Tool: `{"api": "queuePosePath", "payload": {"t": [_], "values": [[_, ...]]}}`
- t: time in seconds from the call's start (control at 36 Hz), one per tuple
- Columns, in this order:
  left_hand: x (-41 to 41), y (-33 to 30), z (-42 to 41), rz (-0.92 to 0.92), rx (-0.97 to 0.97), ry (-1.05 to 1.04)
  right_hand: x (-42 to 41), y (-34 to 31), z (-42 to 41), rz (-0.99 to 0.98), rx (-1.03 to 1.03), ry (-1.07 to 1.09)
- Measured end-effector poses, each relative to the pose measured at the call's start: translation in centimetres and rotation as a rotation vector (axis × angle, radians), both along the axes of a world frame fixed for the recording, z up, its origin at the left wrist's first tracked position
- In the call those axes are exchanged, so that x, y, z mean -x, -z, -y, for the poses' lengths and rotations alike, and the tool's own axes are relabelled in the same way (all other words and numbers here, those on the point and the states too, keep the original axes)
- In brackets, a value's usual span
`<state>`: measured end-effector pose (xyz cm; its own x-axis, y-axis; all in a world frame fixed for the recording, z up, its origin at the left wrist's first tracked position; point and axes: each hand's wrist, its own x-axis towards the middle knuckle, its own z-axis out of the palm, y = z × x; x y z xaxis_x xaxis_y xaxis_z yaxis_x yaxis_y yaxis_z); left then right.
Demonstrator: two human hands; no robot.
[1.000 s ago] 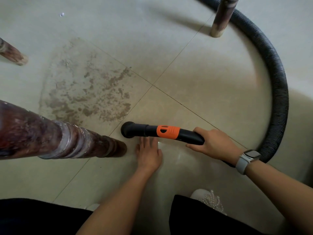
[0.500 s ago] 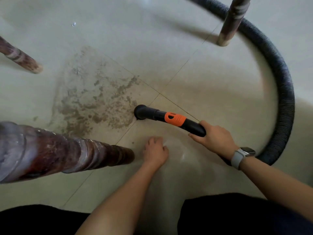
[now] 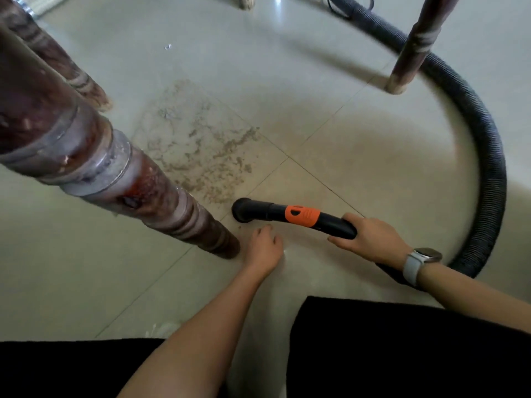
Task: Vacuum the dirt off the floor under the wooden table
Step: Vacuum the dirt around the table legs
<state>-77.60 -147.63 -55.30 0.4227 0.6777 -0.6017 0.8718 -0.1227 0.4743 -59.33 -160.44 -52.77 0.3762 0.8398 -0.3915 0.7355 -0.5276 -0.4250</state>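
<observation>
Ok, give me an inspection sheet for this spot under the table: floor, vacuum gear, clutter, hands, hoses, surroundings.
Surface: pale tiled floor, grout lines crossing.
Job's things: dirt patch spread on the tile; black vacuum nozzle sits at its near edge, orange band on the wand.
Clutter: small scrap on the floor beyond the dirt.
Hands: right hand grips the wand; left hand rests on the floor, fingers curled, holding nothing.
Cables: ribbed black hose curves round the far table leg.
Surroundings: near table leg beside the left hand; watch on the right wrist.
</observation>
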Motion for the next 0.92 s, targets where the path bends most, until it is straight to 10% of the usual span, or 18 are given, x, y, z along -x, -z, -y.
{"api": "queuePosePath", "payload": {"t": [0.42, 0.92], "values": [[-5.2, 0.1, 4.3, 0.409, 0.624, -0.957, -0.3, 0.2, 2.4, -0.011, 0.049, -0.076], [-4.2, 0.3, -0.4, 0.459, 0.349, -1.157, 3.7, 1.1, -3.4, -0.154, 0.025, -0.118]]}}
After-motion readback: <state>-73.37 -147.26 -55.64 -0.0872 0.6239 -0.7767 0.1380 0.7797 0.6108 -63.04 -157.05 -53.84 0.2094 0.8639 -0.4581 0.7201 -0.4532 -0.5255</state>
